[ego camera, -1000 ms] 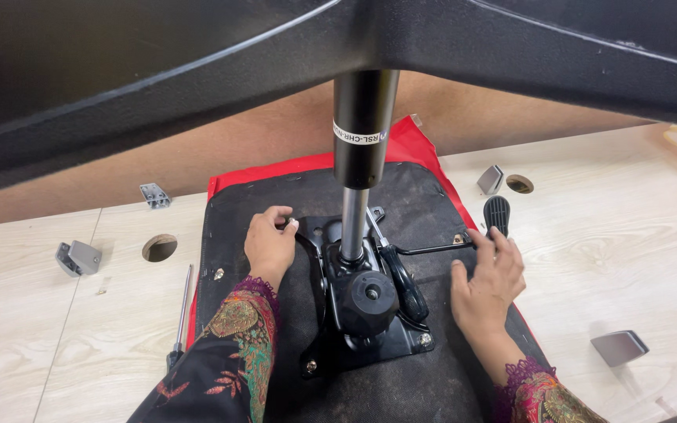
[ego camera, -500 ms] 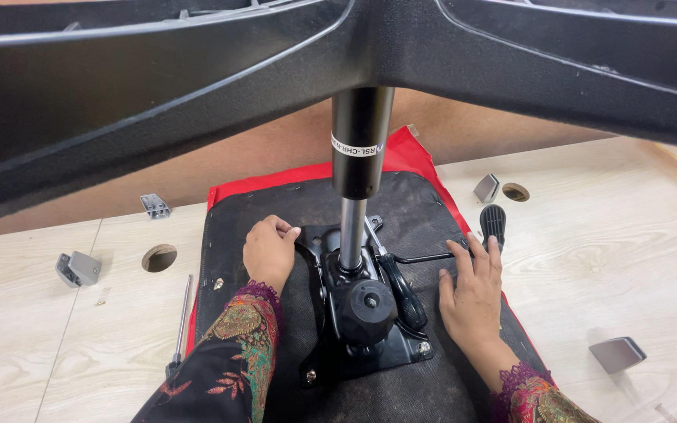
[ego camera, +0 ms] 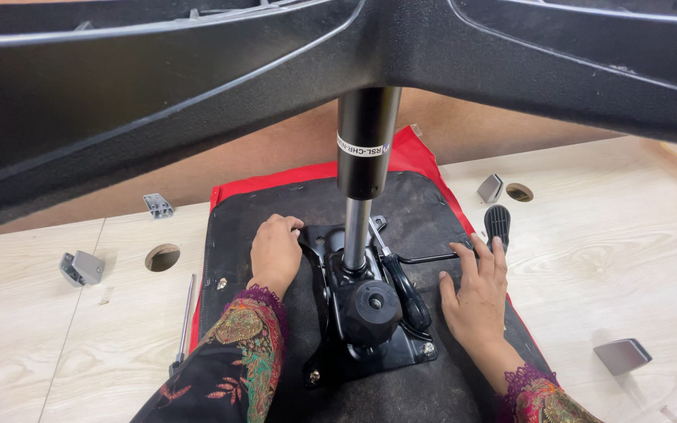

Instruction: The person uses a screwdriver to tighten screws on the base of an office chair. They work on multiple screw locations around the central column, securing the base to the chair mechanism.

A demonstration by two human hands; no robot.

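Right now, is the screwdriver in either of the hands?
No, the screwdriver lies on the table left of the seat, apart from both hands.
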